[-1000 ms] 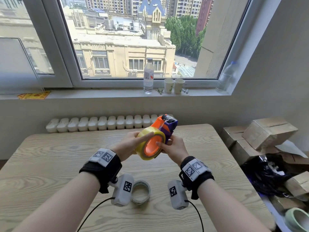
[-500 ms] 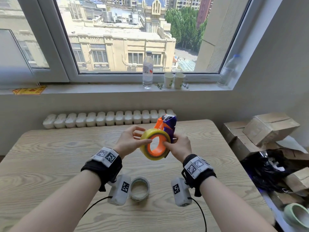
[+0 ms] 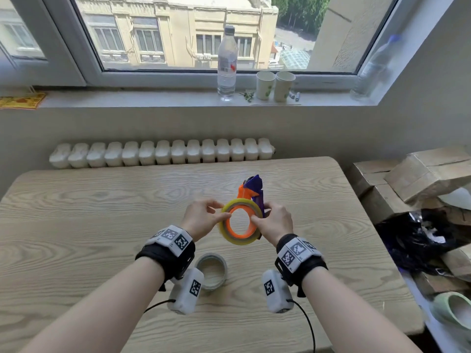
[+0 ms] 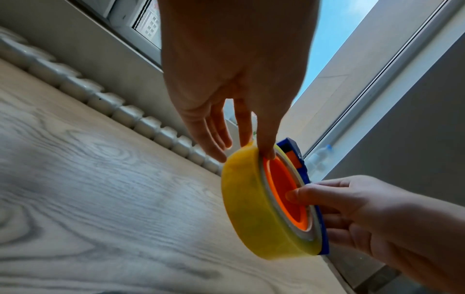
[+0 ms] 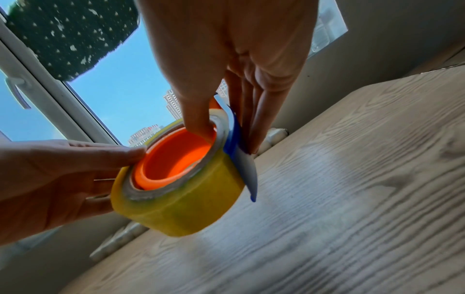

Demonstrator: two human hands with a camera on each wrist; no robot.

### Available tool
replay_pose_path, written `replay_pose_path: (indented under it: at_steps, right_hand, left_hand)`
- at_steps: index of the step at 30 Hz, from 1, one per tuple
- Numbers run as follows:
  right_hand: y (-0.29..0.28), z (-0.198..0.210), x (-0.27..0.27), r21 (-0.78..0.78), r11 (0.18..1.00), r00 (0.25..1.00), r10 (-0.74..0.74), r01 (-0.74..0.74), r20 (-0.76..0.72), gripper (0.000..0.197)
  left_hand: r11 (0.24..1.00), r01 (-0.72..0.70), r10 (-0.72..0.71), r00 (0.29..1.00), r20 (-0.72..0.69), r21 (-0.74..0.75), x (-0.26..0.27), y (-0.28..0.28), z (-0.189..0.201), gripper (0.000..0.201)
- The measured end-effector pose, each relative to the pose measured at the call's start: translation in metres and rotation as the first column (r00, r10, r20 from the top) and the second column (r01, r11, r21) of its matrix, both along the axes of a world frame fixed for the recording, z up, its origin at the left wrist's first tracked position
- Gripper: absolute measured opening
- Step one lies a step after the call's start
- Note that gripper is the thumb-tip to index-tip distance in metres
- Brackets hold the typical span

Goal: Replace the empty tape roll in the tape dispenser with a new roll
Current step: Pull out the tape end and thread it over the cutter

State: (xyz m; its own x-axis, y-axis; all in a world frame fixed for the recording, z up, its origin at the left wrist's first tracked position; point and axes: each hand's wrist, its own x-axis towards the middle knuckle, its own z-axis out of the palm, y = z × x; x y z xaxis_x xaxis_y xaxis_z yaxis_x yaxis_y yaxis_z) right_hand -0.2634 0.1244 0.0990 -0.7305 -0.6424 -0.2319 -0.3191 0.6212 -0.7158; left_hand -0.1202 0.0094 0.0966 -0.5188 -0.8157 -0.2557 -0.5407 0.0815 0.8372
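Note:
A yellow new tape roll (image 3: 239, 239) sits around the orange hub (image 3: 238, 235) of the orange and purple tape dispenser (image 3: 252, 191), held just above the wooden table (image 3: 102, 205). My left hand (image 3: 222, 211) pinches the roll's upper left side, thumb on its front rim (image 4: 266, 155), the fingers behind. My right hand (image 3: 260, 214) grips the dispenser, with the thumb inside the hub (image 5: 203, 129) and the fingers behind the blue side plate (image 5: 234, 143). The roll (image 5: 181, 199) sits slightly askew on the hub. The empty tape core (image 3: 211, 272) lies flat on the table near my left wrist.
A white radiator (image 3: 163, 154) runs along the table's far edge. On the windowsill stand a water bottle (image 3: 226, 64), two paper cups (image 3: 275, 85) and a second bottle (image 3: 374, 67). Cardboard boxes (image 3: 418, 174) and black bags (image 3: 418, 238) crowd the right side.
Both hands have lowered the dispenser and roll toward the table and nearer to me. My left thumb has moved onto the roll's front rim. The roll's open face is turned more toward me.

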Motion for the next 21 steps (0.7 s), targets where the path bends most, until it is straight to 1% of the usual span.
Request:
replay_pose_path:
  at_steps: [3, 7, 10, 14, 17, 21]
  right_hand:
    - [-0.005, -0.018, -0.005, 0.093, 0.995, 0.999, 0.042, -0.041, -0.008, 0.029]
    - [-0.012, -0.040, -0.011, 0.201, 0.976, 0.996, 0.091, -0.088, -0.005, 0.035]
    - [-0.014, -0.055, -0.015, 0.262, 0.959, 0.994, 0.108, -0.107, 0.012, 0.033]
    - [-0.016, -0.072, -0.022, 0.325, 0.937, 0.992, 0.120, -0.125, 0.037, 0.031]
    - [-0.015, -0.081, -0.024, 0.356, 0.921, 0.988, 0.148, -0.156, 0.049, 0.029]
    - [-0.012, -0.091, -0.024, 0.382, 0.908, 0.985, 0.157, -0.171, 0.068, 0.033]
  left_hand:
    - [0.998, 0.010, -0.012, 1.000, 0.028, 0.062, -0.004, 0.002, -0.021, 0.022]
    - [0.996, 0.013, -0.020, 0.996, 0.086, 0.089, -0.009, 0.003, -0.049, 0.031]
    - [0.994, 0.018, -0.032, 0.990, 0.138, 0.106, -0.015, 0.002, -0.066, 0.033]
    - [0.991, 0.051, -0.073, 0.980, 0.183, 0.121, -0.022, 0.003, -0.081, 0.035]
    - [0.985, 0.049, -0.082, 0.975, 0.206, 0.165, -0.024, 0.008, -0.093, 0.033]
    - [0.979, 0.055, -0.102, 0.965, 0.242, 0.194, -0.022, 0.012, -0.105, 0.031]
